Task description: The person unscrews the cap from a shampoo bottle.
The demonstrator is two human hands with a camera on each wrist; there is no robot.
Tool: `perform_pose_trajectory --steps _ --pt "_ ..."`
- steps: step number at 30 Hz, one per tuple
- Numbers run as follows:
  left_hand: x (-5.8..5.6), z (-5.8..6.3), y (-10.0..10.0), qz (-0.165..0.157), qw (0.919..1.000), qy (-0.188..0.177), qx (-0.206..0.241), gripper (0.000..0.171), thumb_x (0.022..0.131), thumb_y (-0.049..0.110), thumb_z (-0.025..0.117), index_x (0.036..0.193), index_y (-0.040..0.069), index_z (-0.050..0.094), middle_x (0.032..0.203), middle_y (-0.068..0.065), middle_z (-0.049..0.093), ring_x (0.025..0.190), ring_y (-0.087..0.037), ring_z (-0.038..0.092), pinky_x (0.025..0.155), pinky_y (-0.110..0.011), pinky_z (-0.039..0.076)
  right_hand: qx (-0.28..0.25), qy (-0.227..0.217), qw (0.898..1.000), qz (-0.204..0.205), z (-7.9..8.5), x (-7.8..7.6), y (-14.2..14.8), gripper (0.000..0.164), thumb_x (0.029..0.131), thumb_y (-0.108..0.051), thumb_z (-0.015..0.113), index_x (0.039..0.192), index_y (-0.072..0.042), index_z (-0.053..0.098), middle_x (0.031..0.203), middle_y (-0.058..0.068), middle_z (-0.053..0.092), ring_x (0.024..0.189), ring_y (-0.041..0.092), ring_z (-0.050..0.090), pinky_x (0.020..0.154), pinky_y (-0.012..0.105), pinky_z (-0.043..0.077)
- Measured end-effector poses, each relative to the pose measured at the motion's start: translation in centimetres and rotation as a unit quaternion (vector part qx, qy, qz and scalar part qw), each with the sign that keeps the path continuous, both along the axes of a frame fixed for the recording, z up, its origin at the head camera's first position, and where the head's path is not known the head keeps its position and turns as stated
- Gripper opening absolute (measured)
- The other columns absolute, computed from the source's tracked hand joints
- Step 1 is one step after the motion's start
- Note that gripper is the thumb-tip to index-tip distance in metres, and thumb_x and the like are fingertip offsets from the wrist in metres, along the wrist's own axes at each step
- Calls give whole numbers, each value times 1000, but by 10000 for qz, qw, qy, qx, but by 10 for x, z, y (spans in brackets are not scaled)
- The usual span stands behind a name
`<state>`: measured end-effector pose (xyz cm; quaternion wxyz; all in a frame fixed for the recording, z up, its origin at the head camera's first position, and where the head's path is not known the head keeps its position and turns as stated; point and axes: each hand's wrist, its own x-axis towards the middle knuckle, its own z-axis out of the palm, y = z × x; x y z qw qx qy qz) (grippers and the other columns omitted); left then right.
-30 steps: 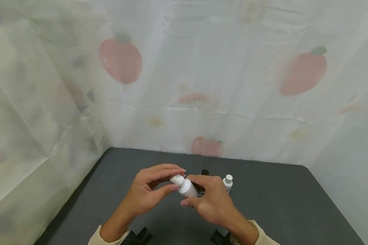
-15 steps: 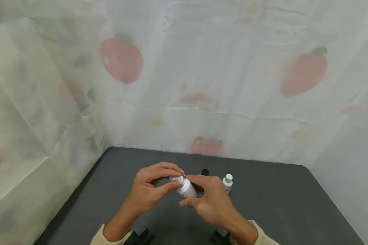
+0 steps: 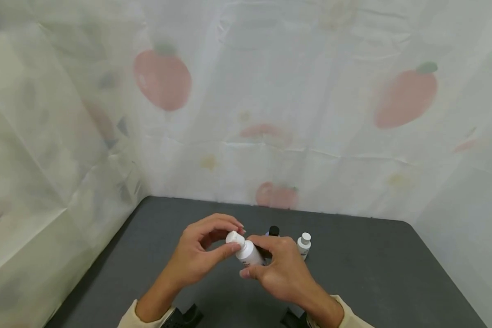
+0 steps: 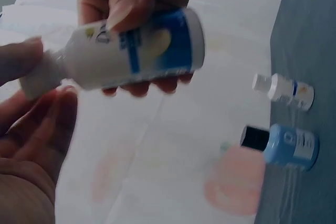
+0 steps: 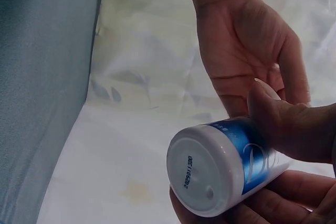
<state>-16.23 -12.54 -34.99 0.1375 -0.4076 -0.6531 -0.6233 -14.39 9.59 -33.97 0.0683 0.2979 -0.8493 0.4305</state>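
Observation:
A white bottle with a blue label is held tilted above the table, its cap end up and to the left. My right hand grips the body, thumb on one side and fingers on the other. With thumb and fingertips, my left hand pinches the white cap, which sits at the bottle's neck. The right wrist view shows the flat bottle base with printed digits. Part of the label is covered by the right fingers.
Behind the right hand stand a blue bottle with a black cap and a small white bottle on the dark grey table. A fruit-printed sheet hangs along the far edge and the left side.
The left fingers have shifted around the cap: they covered more of it half a second ago and now lift slightly, showing more cap. The right hand and bottle body have hardly moved.

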Motion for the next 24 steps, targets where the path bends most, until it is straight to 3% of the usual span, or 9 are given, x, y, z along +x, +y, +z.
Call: perform_pose_trajectory --steps 4,8,14,20,24 --pt "-3 -1 4 -213 9982 361 421 29 89 -21 68 112 -3 71 117 -19 70 110 -19 73 89 -33 64 -39 51 10000 62 1 -1 0 38 81 -21 90 116 -23 77 100 -6 78 85 3 70 71 22 57" --pt "-4 0 4 -181 9968 651 439 28 88 -21 68 109 -4 75 117 -11 71 109 -16 71 88 -28 64 -91 41 9999 127 2 -1 1 39 81 -20 90 117 -22 77 101 -4 78 86 4 71 72 22 58" --pt "-4 1 -3 -442 9964 705 148 38 90 -22 65 126 -10 68 131 -10 67 118 -14 69 98 -28 60 -158 -9 9997 201 3 -1 2 39 82 -20 90 119 -19 77 106 -1 79 91 11 75 77 24 61" --pt "-4 2 -6 -180 9980 600 -111 33 91 -15 68 123 -6 70 115 -17 66 101 -14 69 88 -25 63 -105 48 9998 138 5 0 2 37 81 -20 90 115 -21 77 102 -3 78 88 10 73 75 23 60" --pt "-4 3 -7 -11 9987 415 -293 29 93 -9 72 120 1 73 110 -15 67 92 -17 68 81 -26 63 -77 55 9999 107 5 1 2 36 80 -18 91 113 -23 78 101 -6 78 86 6 71 73 23 58"
